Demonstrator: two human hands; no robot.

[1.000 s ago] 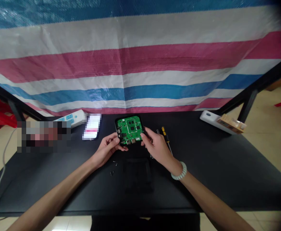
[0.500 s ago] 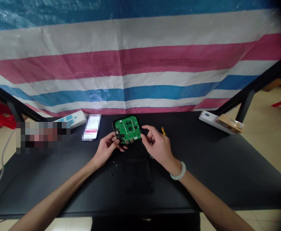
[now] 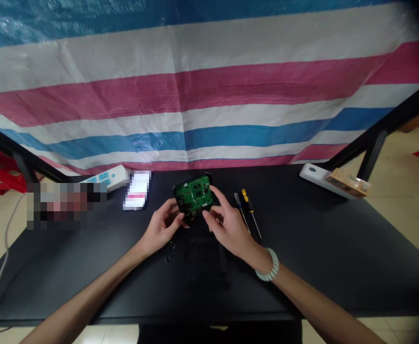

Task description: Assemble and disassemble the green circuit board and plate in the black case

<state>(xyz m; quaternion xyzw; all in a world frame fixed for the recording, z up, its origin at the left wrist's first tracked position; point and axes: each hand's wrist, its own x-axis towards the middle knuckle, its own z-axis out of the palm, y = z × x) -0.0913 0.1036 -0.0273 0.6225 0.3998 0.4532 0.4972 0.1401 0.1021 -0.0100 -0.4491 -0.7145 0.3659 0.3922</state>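
Note:
A green circuit board (image 3: 196,192) sits in a shallow black case, tilted above the table. My left hand (image 3: 164,223) grips the case at its lower left corner, thumb on the near side and fingers underneath. At the right side, my right hand (image 3: 230,224) has its index finger along the edge and its thumb at the near edge, holding it there. Several small screws (image 3: 174,246) lie on the table below my left hand. A dark square cover (image 3: 206,263) rests flat on the tabletop in front of me.
Right of my right hand lie a blue screwdriver (image 3: 241,205) and a yellow-and-black screwdriver (image 3: 249,205). A phone (image 3: 137,190) and a white power strip (image 3: 114,177) are at the back left. Another white strip (image 3: 315,173) and a small cardboard box (image 3: 349,183) stand back right.
The circuit board in its case has moved slightly right and tilted more. My right hand has come in closer, onto its right and near edges, uncovering the screwdrivers.

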